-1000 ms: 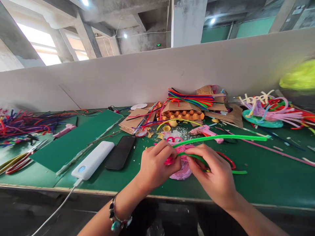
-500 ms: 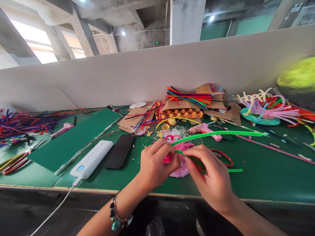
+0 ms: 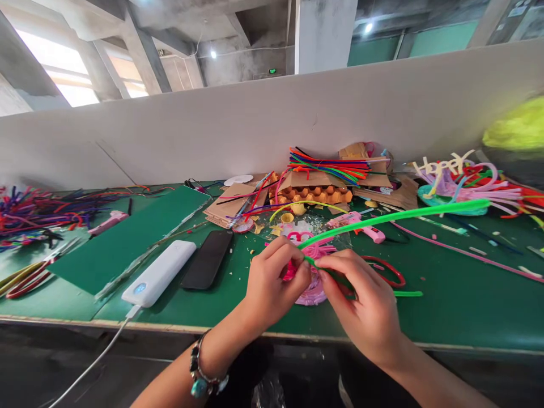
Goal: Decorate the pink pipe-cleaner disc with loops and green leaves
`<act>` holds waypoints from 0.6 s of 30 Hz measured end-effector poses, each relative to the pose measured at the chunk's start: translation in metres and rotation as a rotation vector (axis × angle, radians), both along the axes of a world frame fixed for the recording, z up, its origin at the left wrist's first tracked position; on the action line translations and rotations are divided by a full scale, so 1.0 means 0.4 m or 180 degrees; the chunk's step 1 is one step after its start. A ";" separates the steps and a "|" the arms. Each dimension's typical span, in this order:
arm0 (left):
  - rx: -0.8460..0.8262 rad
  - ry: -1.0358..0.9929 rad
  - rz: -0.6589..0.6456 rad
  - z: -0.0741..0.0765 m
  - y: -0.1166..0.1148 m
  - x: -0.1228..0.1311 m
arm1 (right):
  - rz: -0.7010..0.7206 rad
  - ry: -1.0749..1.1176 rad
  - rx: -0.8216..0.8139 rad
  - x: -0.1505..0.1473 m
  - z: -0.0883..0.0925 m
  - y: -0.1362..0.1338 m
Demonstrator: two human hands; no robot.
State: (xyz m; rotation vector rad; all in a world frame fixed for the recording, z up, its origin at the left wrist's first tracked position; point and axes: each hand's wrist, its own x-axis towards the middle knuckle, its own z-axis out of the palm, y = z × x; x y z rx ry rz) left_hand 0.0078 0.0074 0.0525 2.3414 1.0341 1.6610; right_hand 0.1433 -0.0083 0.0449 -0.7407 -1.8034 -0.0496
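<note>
My left hand pinches a small pink pipe-cleaner piece just above the green table. My right hand is closed on a bright green pipe cleaner where it meets the pink piece. The green pipe cleaner's long free end sticks out to the right and slightly upward. A short green end pokes out past my right hand. Both hands touch over the pink piece, hiding the join.
A white power bank with cable and a black phone lie left of my hands. A pink glue gun, an egg carton, cardboard and bundled pipe cleaners sit behind. More pipe cleaners lie far left, a "Happy" decoration right.
The green pipe cleaner's long free end has swung upward and farther right. My hands stayed in place, fingers shifting slightly on the pink piece.
</note>
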 end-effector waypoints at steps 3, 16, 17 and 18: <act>-0.0009 0.0124 -0.0005 0.000 -0.002 0.002 | 0.0047 -0.0057 -0.0007 0.001 -0.004 -0.002; -0.0133 0.0304 -0.0102 0.002 -0.010 -0.003 | 0.0060 -0.0070 0.0138 0.018 0.015 0.007; -0.0153 0.0282 -0.0150 0.001 -0.009 -0.003 | 0.0070 -0.0106 0.0157 0.018 0.015 0.008; -0.0194 0.0260 -0.0206 0.001 -0.008 -0.003 | 0.0068 -0.0134 0.0155 0.019 0.016 0.008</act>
